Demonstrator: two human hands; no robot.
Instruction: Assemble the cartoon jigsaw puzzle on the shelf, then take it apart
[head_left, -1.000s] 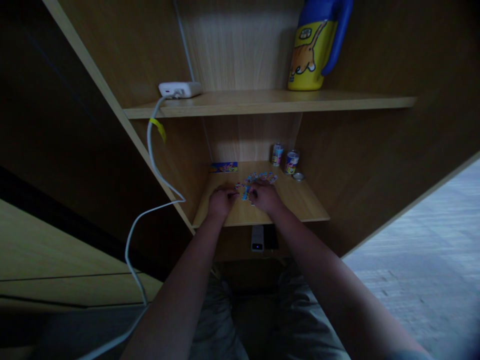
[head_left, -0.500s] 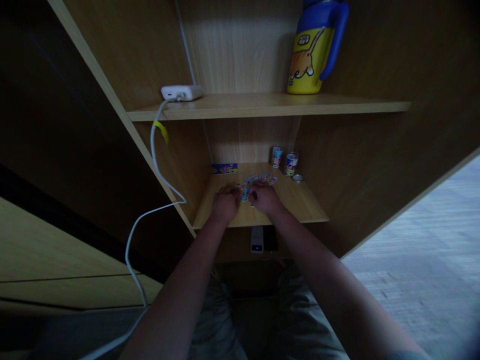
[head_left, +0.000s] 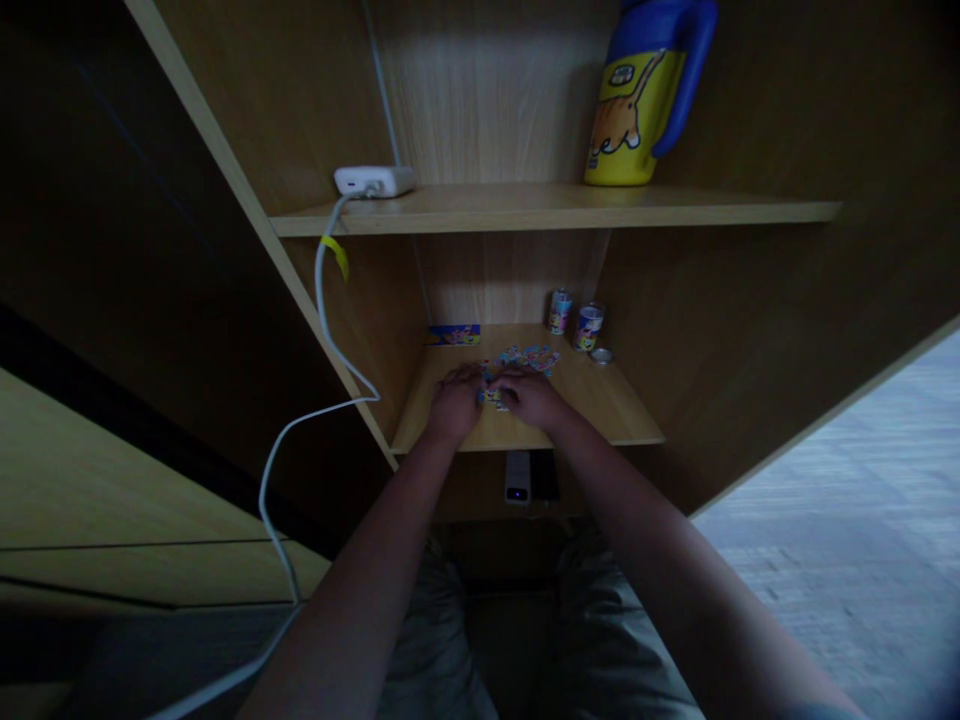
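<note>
On the lower shelf board [head_left: 517, 432], my left hand [head_left: 456, 405] lies palm down with its fingers stretched toward a small patch of joined jigsaw puzzle pieces [head_left: 491, 396]. From the other side, my right hand [head_left: 531, 396] bends over the same patch, thumb and finger pinched at its upper edge. What the pinch holds is mostly covered by the fingers; it looks like a small puzzle piece. Beyond both hands spreads a loose heap of colourful puzzle pieces [head_left: 534, 357]. The fingertips hide part of the patch.
Two printed cans [head_left: 559, 312] and a round metal lid [head_left: 601, 355] stand back right. A blue picture card [head_left: 454, 335] rests back left. Above, a shelf holds a yellow and blue mug [head_left: 630, 110] and a white box [head_left: 375, 181] with a hanging cable [head_left: 322, 310].
The view has shifted slightly. My right hand's fingers have reached left, nearer my left hand, over the top of the joined patch. My left hand stays beside it.
</note>
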